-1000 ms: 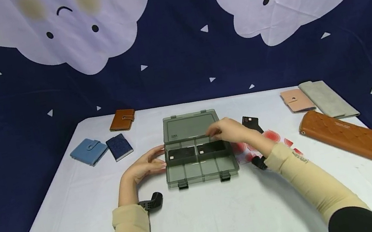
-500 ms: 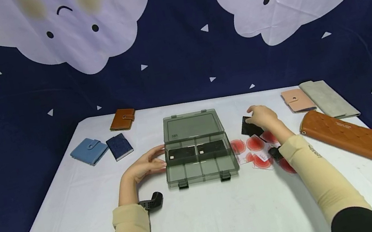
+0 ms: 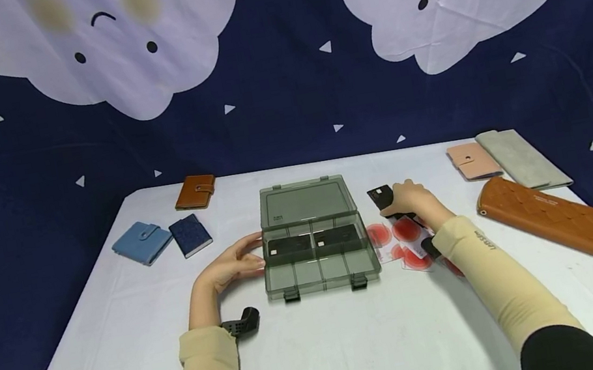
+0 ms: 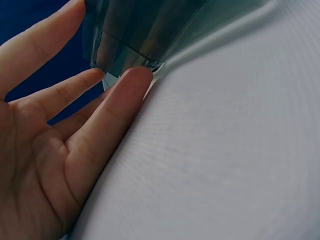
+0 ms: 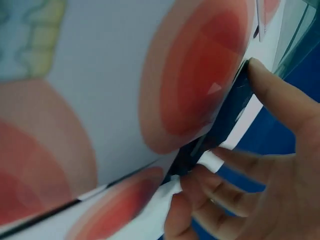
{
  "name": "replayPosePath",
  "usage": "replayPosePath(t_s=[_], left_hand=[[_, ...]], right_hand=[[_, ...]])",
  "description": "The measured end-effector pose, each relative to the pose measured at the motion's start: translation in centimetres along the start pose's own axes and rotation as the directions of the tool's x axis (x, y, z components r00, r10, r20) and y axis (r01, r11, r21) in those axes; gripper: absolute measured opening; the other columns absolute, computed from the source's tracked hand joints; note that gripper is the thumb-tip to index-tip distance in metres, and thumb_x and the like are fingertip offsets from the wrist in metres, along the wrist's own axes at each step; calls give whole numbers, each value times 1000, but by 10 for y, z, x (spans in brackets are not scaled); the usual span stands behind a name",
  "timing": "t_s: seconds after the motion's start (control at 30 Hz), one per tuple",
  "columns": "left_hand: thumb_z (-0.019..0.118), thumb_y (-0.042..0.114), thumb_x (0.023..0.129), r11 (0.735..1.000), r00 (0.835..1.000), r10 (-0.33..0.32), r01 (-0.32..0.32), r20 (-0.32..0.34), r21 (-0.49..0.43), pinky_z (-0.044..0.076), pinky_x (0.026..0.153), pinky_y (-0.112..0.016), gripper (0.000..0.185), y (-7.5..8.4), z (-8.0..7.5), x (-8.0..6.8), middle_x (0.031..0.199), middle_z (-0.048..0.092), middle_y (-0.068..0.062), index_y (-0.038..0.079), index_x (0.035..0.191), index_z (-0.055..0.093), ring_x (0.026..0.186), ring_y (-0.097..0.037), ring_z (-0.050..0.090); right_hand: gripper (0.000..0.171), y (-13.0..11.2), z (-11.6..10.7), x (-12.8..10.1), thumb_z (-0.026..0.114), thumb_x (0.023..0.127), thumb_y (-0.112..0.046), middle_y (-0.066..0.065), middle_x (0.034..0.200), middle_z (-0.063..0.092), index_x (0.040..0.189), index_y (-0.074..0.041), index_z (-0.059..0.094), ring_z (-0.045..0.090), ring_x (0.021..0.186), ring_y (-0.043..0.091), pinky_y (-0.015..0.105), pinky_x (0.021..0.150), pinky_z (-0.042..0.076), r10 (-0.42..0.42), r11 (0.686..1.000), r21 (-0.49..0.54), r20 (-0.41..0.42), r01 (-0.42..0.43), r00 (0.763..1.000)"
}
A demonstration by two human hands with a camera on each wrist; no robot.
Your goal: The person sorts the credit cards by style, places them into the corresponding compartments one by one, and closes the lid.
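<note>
Smoke-grey translucent plastic forms the compartment box that stands open at the middle of the white table, its lid laid back toward the far edge. Two black cards are already laid flat in the two rear compartments, one in each, while the row of smaller front compartments appears unfilled, so the sorting is judged to be partly done. The box is steadied by the left hand, whose straight, relaxed fingers are pressed against its left wall and lower corner without being curled round it. Another black card is pinched between thumb and fingers of the right hand and is held just above the table, close beside the box's right side and not yet over any compartment. Beneath and beside that hand, white cards with red discs are spread on the table, untouched, and these are judged to be what is left. Further off, card holders are seen: brown, light blue and navy at the left; pink, a grey wallet and a long tan wallet at the right.
</note>
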State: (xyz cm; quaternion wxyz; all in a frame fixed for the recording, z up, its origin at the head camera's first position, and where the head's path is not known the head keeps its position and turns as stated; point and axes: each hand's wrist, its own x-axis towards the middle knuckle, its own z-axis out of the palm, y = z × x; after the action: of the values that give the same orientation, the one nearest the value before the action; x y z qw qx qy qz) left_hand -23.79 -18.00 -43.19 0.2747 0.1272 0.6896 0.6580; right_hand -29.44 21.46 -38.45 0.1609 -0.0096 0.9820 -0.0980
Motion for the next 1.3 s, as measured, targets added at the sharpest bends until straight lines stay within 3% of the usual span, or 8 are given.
replayPosePath(t_s=[0.1, 0.3, 0.5, 0.6, 0.73, 0.9, 1.3], left_hand=[[58, -3, 83, 1000, 1000, 0, 0, -3, -3, 50, 89, -33, 76, 0, 0, 0, 148, 16, -25, 0, 147, 15, 93, -12, 55], [59, -2, 83, 1000, 1000, -1, 1, 4, -11, 50, 89, -34, 77, -1, 0, 0, 148, 16, -25, 0, 147, 15, 94, -13, 56], [60, -1, 83, 1000, 1000, -3, 3, 5, -13, 50, 90, -36, 78, -1, 1, 0, 148, 16, -25, 0, 147, 15, 96, -14, 56], [60, -1, 83, 1000, 1000, -4, 4, 5, -12, 50, 90, -35, 78, -1, 1, 0, 148, 16, -25, 0, 147, 15, 95, -14, 55], [60, -1, 83, 1000, 1000, -4, 4, 3, -13, 50, 89, -34, 78, -1, 1, 0, 149, 16, -25, 1, 147, 15, 94, -13, 55], [60, 0, 83, 1000, 1000, -5, 5, 1, -7, 50, 88, -33, 78, -1, 1, 0, 148, 16, -25, 0, 147, 15, 95, -13, 55], [59, -2, 83, 1000, 1000, -6, 6, -6, -18, 51, 87, -32, 78, 0, 1, 0, 148, 17, -25, 0, 147, 15, 93, -12, 56]], right_hand=[[60, 1, 1, 4, 68, 79, -32, 34, 112, 45, 116, 10, 48, 45, 101, 48, 54, 82, 44, -69, 997, 32, -21, 70, 997], [52, 4, 1, 10, 73, 74, -27, 28, 102, 52, 105, 10, 54, 48, 95, 42, 47, 79, 43, -81, 993, 85, -44, 84, 996], [40, 8, 0, 10, 68, 76, -11, 28, 104, 54, 104, 9, 48, 53, 90, 36, 43, 80, 45, -81, 959, 263, -106, 106, 991], [30, 10, -2, 10, 62, 79, -4, 28, 105, 56, 103, 10, 51, 60, 78, 28, 32, 69, 48, -73, 925, 359, -151, 123, 986], [25, 7, -11, 7, 60, 82, -1, 21, 90, 62, 104, 9, 54, 63, 65, 23, 22, 57, 43, -60, 904, 404, -200, 138, 978], [24, -9, -22, -2, 58, 84, -1, 18, 83, 63, 106, 8, 55, 60, 71, 27, 27, 60, 40, -98, 895, 399, -263, 200, 960], [20, -67, -24, -19, 51, 87, 4, 21, 92, 63, 107, 4, 56, 58, 74, 26, 24, 55, 39, -257, 834, 434, -244, 342, 935]])
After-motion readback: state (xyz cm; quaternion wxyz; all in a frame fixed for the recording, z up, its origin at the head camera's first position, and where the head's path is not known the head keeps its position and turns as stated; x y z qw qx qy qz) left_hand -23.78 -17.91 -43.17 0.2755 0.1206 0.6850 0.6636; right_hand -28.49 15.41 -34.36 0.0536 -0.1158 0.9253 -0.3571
